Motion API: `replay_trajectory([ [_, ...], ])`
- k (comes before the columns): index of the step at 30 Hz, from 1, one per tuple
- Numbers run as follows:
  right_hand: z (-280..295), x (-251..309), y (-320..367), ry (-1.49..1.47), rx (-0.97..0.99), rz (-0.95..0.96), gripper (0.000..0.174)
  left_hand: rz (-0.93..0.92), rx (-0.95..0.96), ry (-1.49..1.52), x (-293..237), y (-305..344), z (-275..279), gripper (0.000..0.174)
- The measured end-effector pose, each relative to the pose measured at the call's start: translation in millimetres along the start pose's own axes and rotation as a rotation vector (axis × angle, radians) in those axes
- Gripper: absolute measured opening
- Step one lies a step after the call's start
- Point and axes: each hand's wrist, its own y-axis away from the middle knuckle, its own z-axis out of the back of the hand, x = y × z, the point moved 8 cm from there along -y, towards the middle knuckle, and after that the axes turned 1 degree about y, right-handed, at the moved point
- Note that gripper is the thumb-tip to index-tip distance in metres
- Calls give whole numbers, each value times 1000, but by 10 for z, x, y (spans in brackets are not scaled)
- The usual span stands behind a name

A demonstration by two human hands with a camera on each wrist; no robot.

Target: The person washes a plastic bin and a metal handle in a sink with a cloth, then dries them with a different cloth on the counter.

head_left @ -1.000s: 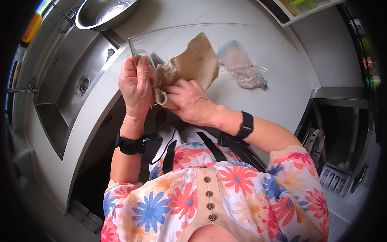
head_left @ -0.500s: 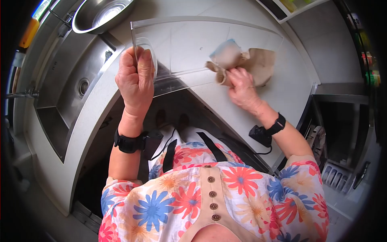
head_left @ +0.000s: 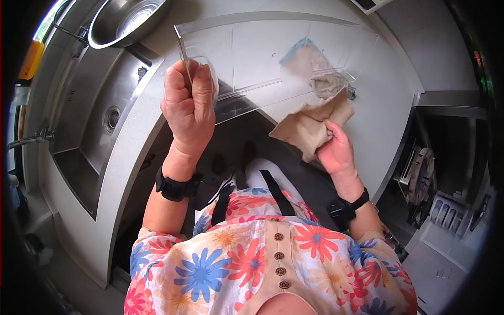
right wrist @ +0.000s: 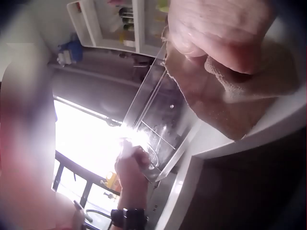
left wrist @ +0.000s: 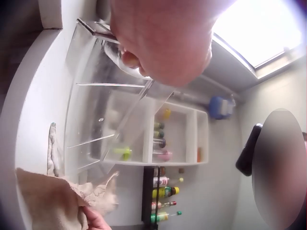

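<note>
My left hand [head_left: 190, 110] grips a clear plastic bin [head_left: 252, 50] by the rounded handle at its end, thumb on top. The bin stretches rightward over the counter, tilted. In my right hand [head_left: 337, 152] is a tan cloth [head_left: 307, 128], pinched between thumb and fingers, its loose part spread out just below the bin's right end. The right wrist view shows the cloth [right wrist: 211, 110] hanging from the curled fingers. A greyish cloth with blue edging [head_left: 303, 60] lies on the counter, partly seen through the clear plastic.
A steel sink [head_left: 94, 94] is set in the counter at the left, with a metal basin [head_left: 126, 23] behind it. White shelving [left wrist: 189, 139] with bottles shows in the left wrist view. At the right stands an open dark cabinet [head_left: 451, 131].
My right hand with the tan cloth came away from beside the left hand, went right across the bin, then down toward my body. The left hand keeps its hold on the bin.
</note>
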Motion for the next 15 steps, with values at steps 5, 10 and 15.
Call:
replay_trajectory([
  [5,-919,-570,30,-623,402,-301,35,25,30,-56,152,172,23,11],
  [10,-1557,-850,342,-404,489,-235,35,-38,28,-190,228,230,51,12],
  [15,-1690,-1113,455,-345,572,-310,37,30,33,-146,317,262,104,13],
])
